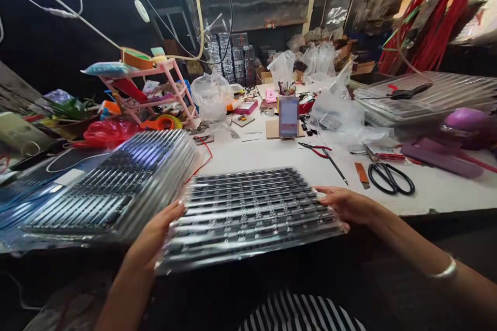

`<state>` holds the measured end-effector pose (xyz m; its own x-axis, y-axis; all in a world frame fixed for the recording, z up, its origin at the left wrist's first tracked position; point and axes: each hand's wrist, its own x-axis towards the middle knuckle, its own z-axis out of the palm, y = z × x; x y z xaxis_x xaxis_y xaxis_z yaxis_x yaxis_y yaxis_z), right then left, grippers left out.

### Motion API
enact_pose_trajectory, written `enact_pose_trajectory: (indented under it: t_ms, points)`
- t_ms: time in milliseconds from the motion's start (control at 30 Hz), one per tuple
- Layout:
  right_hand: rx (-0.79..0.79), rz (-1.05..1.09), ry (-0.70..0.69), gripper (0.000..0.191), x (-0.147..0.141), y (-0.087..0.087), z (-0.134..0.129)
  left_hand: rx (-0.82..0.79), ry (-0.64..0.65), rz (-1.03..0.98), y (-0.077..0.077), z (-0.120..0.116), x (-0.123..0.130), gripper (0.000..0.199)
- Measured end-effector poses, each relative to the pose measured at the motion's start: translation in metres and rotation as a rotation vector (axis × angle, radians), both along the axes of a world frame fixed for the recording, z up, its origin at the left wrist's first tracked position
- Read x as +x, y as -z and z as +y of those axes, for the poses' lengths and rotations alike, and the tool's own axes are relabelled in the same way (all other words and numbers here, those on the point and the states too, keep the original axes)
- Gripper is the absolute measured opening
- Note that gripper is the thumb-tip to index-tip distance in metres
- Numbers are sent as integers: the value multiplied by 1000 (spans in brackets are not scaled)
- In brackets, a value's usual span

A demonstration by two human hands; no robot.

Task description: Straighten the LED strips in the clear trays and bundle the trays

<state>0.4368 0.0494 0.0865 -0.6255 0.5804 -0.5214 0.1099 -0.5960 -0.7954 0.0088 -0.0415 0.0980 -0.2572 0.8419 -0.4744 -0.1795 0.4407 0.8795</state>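
Observation:
A clear plastic tray of dark ribbed strips point(252, 212) is held level between both hands, over the front edge of the white table. My left hand point(163, 227) grips its left side, fingers closed on the rim. On the opposite side my right hand point(341, 204) pinches the right edge, thumb on top. The tray's near side is slightly smeared by motion. To the left lies a stack of similar trays point(116, 181), filled with dark strips.
Pliers with red handles point(318, 151), black-handled scissors point(391, 178) and an orange cutter point(362, 175) lie at the right. Behind stand a phone point(289, 116), a pink rack point(155, 88) and plastic bags point(212, 95). Large clear trays point(430, 95) are stacked far right.

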Motion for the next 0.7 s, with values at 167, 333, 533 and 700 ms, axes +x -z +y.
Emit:
enact_pose_trajectory:
  t_ms: [167, 333, 533, 700]
  points:
    - [396, -535, 158, 53, 19, 5, 1, 88, 377, 655, 24, 56, 51, 45]
    - [889, -1278, -144, 48, -2, 12, 8, -8, 452, 1000, 40, 69, 41, 45]
    - [1140, -1340, 1, 55, 2, 38, -19, 3, 381, 1278, 57, 35, 53, 49]
    - [1425, -1196, 295, 51, -4, 62, -17, 199, 130, 1177, 75, 33, 56, 42]
